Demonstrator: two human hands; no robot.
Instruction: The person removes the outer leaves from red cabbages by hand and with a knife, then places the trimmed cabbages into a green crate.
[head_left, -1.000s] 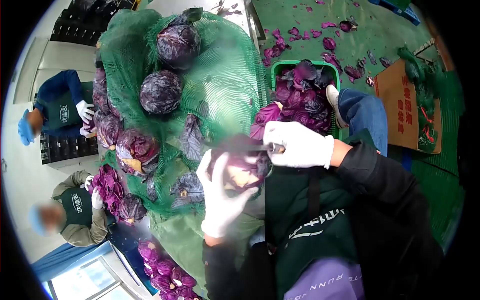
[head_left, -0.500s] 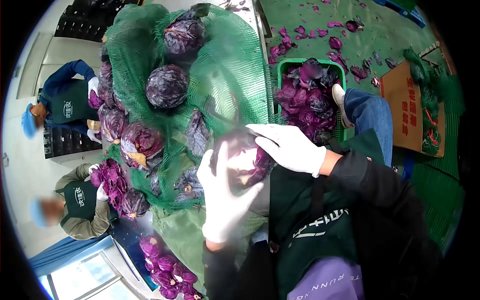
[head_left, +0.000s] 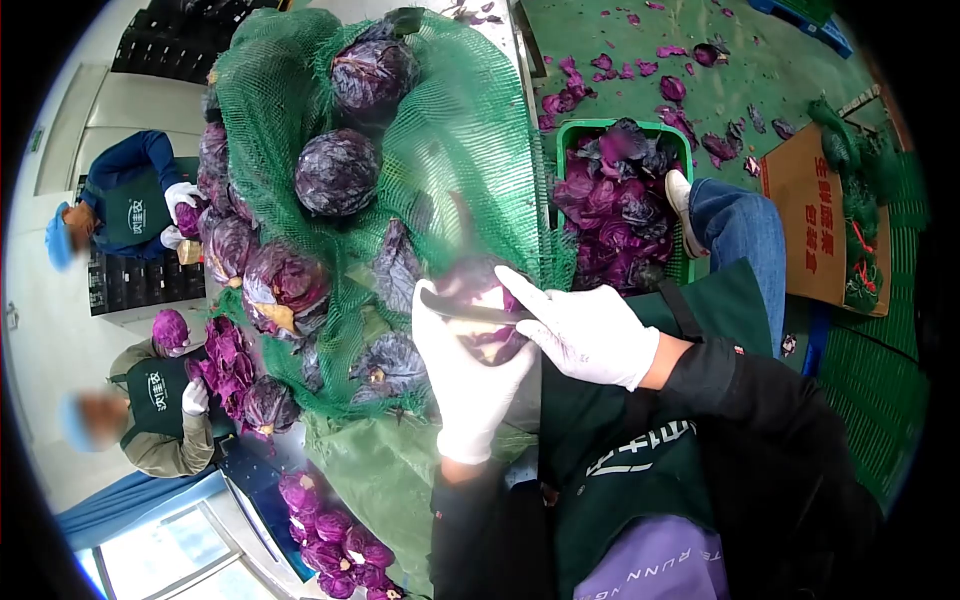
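My left hand cups a red cabbage from below and to the left in the view, its pale cut base showing. In my right hand is a knife, its dark blade lying across the pale base. Right-hand fingers also touch the cabbage's edge. Just beyond lie loose dark outer leaves on green netting. Two whole cabbages, one round and one above it, rest on the netting.
A green crate full of purple leaves stands beside the table. Leaf scraps litter the floor near a cardboard box. Across the table, two gloved co-workers, one above and one below, handle cabbages. Trimmed cabbages are piled at the lower left.
My left hand has moved slightly right and closed round the cabbage. The knife now shows clearly across its base. The lower co-worker now holds up a round cabbage, apart from the leaves.
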